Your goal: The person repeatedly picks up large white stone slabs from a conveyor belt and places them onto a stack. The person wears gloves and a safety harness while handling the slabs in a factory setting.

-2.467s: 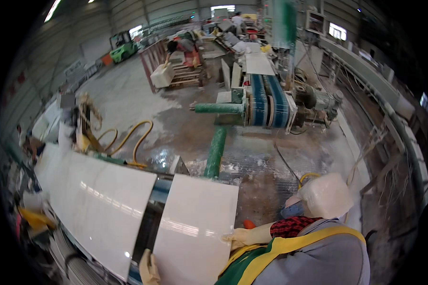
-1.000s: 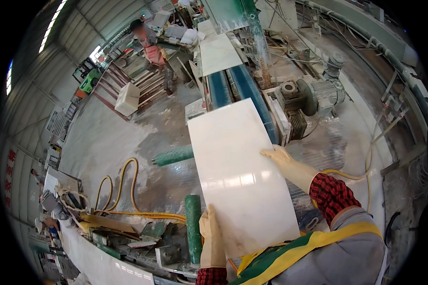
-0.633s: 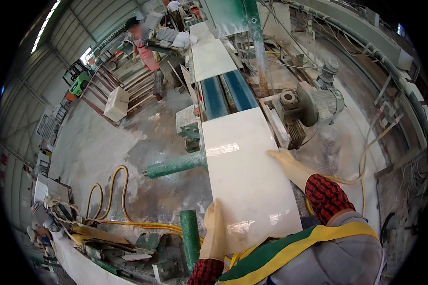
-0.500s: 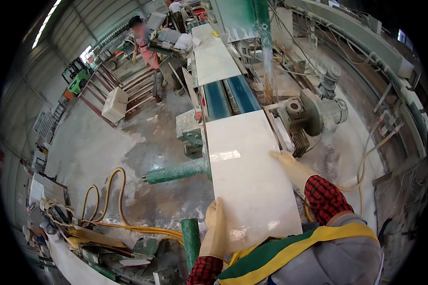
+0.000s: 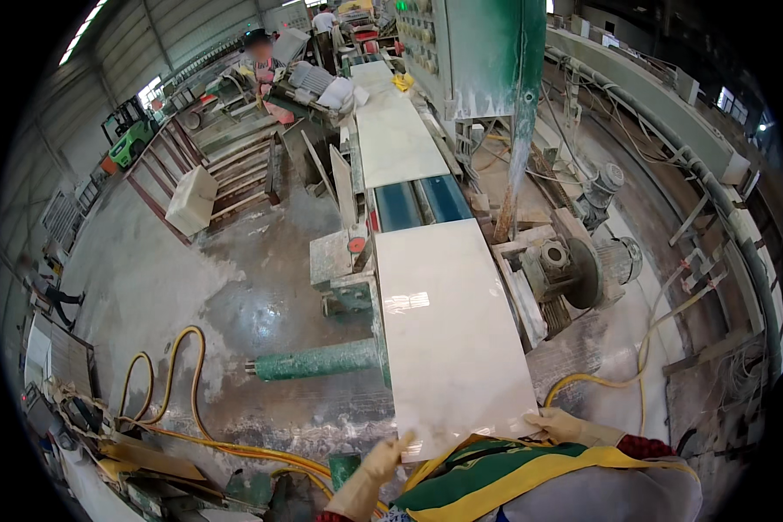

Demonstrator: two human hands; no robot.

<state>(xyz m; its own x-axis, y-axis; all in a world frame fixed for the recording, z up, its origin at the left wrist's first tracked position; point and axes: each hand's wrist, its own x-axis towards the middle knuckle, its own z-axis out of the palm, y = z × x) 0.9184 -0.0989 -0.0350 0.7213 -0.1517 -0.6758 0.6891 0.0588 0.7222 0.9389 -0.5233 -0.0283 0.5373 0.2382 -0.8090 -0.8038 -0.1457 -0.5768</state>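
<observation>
A glossy white stone slab (image 5: 452, 339) lies lengthwise in front of me, its far end beside the blue belts (image 5: 398, 206) of a conveyor. My left hand (image 5: 376, 470), in a cream rubber glove, grips the slab's near left corner. On the near right corner, my right hand (image 5: 567, 428), gloved alike, is closed with its fingertips on the edge. The undersides of both grips are hidden. A second pale slab (image 5: 398, 135) rests farther along the conveyor, with a strip of blue belt showing between the two slabs.
A green roller (image 5: 317, 362) juts out left of the slab. On the right stand motors (image 5: 552, 261) and a green control cabinet (image 5: 487, 61). Yellow hoses (image 5: 200, 383) loop over the wet floor. A co-worker (image 5: 261, 74) is near a rack (image 5: 244, 174) at the far left.
Both hands have moved back toward me along the slab's sides to its near corners. The slab appears farther from my body, and the gap to the far slab looks narrower. The view has shifted.
</observation>
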